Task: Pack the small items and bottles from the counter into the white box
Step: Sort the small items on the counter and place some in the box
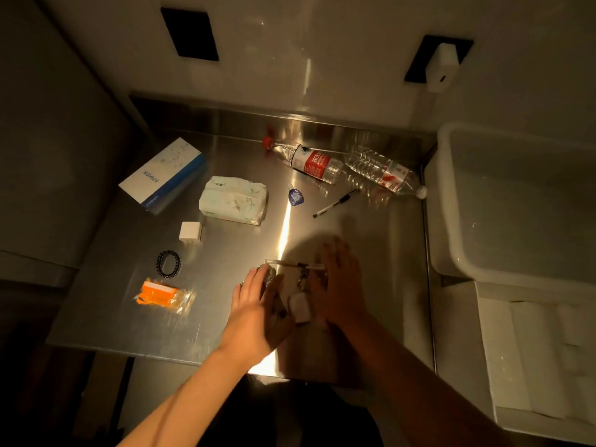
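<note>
Looks like you're scooping up the first batch: left hand [258,304] and right hand [338,285], both spread flat, are closing around the keys and small white case [300,307] near the counter's front edge. Next, cup them and carry right to the white box [451,201].

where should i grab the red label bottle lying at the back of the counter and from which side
Grip the red label bottle across its middle, on the label band, coming down from above. It lies on its side on the counter, red cap pointing left, its base close to the second bottle. Fingers should straddle the body front to back, where both sides look free.
</note>
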The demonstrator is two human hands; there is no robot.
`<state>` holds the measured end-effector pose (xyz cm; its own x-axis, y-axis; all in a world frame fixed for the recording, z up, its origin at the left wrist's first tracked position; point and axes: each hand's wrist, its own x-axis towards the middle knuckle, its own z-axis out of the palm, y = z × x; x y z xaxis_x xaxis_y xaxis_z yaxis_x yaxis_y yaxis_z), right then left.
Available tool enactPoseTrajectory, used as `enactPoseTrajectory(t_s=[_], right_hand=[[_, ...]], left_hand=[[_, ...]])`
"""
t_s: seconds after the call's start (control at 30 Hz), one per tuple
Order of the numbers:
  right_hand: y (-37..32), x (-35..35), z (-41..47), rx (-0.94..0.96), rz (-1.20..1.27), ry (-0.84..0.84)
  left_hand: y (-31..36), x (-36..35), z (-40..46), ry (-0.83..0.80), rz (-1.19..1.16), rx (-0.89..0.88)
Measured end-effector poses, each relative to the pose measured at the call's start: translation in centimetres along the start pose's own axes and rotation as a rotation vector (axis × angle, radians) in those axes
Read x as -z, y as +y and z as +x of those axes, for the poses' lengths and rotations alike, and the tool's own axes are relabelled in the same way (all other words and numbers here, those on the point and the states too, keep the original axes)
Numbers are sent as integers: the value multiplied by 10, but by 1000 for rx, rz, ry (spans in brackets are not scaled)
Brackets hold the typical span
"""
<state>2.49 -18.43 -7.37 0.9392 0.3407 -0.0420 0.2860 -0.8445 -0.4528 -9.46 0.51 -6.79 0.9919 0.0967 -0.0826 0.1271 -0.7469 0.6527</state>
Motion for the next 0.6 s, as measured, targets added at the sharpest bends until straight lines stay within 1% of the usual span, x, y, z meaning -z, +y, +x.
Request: enactPoseTrajectory(t_s=[0.07,0.1,0.2,0.27,0.33,0.43,0.5,0.6], right_hand=[[8,9,32,4,-34,-22],[12,12,48,10,-49,-41],[24,18,91,30,-96,-89],[32,23,117,22,-120,-114],[41,26,139,22,-170,-136],[57,29,161,20,-243,-154],[65,28,166,22,-267,-176],[72,22,162,18,-287,-185]], left_hand=[[4,1,18,35,-91,29],[5,1,29,48,-64,13],[5,-2,69,24,196,-92],[3,-2,95,-26,328,-99],[2,-3,118,-59,386,-92],[6,-5,152,-97,419,-65],[11,-3,173,-131,384,-45],[19,-3,197,-58,334,-137]])
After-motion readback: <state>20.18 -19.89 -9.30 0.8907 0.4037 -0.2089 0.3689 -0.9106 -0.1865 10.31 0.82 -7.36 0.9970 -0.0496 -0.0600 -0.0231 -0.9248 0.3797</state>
